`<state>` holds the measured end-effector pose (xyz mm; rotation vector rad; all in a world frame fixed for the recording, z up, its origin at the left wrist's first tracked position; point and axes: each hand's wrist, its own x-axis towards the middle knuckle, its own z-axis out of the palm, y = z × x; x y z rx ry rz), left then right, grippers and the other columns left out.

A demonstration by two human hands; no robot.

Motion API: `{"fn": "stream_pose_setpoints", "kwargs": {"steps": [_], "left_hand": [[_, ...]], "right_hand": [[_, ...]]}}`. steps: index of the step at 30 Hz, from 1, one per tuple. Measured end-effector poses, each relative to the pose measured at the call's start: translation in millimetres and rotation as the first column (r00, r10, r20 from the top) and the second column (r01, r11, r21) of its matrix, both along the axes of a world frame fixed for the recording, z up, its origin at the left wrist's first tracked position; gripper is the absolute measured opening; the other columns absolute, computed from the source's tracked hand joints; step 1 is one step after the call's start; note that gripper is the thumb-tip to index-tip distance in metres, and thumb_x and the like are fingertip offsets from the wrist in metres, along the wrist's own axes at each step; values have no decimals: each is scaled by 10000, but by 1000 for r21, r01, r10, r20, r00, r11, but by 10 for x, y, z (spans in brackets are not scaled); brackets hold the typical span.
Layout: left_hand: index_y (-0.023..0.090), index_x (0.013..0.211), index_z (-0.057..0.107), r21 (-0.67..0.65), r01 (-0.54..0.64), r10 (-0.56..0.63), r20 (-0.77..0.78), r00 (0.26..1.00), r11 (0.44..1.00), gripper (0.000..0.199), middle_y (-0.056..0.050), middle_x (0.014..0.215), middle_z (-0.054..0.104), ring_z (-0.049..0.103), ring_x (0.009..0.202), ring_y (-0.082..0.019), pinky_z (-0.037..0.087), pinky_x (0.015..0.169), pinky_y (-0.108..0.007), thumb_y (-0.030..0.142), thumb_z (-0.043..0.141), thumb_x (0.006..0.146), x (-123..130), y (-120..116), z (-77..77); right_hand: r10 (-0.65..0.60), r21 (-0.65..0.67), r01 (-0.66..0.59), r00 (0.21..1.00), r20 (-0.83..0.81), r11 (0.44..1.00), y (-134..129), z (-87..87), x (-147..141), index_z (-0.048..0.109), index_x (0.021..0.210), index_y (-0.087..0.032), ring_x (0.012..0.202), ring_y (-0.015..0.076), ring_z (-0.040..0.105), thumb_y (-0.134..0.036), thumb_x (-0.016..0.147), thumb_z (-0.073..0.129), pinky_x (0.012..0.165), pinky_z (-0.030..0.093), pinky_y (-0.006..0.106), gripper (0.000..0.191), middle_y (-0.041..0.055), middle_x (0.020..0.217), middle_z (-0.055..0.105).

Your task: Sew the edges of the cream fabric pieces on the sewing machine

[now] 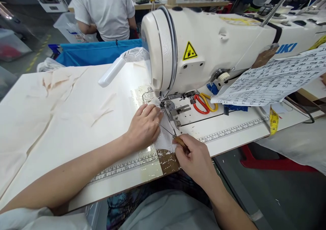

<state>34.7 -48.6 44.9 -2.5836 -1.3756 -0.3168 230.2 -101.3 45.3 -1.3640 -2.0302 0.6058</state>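
Note:
My right hand (195, 158) is wrapped around the wooden handle of an awl (180, 142). The awl's thin metal shaft points up and left toward my left hand (145, 126). The fingers of that hand are bent and pressed together on a piece of white fabric (164, 135), just in front of the presser foot (162, 103). Part of the fabric is hidden beneath the hand. Above both hands is the head of a white sewing machine (209, 50).
Red- and yellow-handled scissors (203, 103) lie right of the needle area. A written paper sheet (270, 77) hangs across the machine's right side, near a yellow tape measure (274, 121). Pale fabric (58, 97) spreads over the left tabletop. Beyond a blue cloth bin (99, 52) is another person (104, 13).

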Motion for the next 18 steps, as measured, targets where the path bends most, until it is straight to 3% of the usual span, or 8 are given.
{"fn": "stream_pose_setpoints", "kwargs": {"steps": [5,13,18], "left_hand": [[66,1279,575,-48,67,-66,33,997,997,393,-157,1343,569,477,1278,-299,422,1076,-470,261,427,972,100,-121,-25],[45,1337,524,-44,54,-55,-15,998,998,431,-165,1379,541,451,1322,-304,358,1148,-498,245,389,980,87,-106,-56],[57,1306,555,-34,55,-55,-18,998,998,435,-160,1362,558,459,1312,-301,361,1144,-502,306,368,1001,107,-127,-62]], "right_hand": [[-3,62,-1,999,52,998,-7,-11,18,491,707,-213,531,126,415,-114,815,413,504,349,227,166,-25,615,468],[0,83,-6,997,73,997,-112,-6,168,460,715,-219,533,120,441,-135,874,426,504,361,225,183,-29,626,479],[-44,27,44,999,29,999,-167,24,353,571,798,-197,579,127,539,-150,904,447,524,418,212,170,8,694,607]]}}
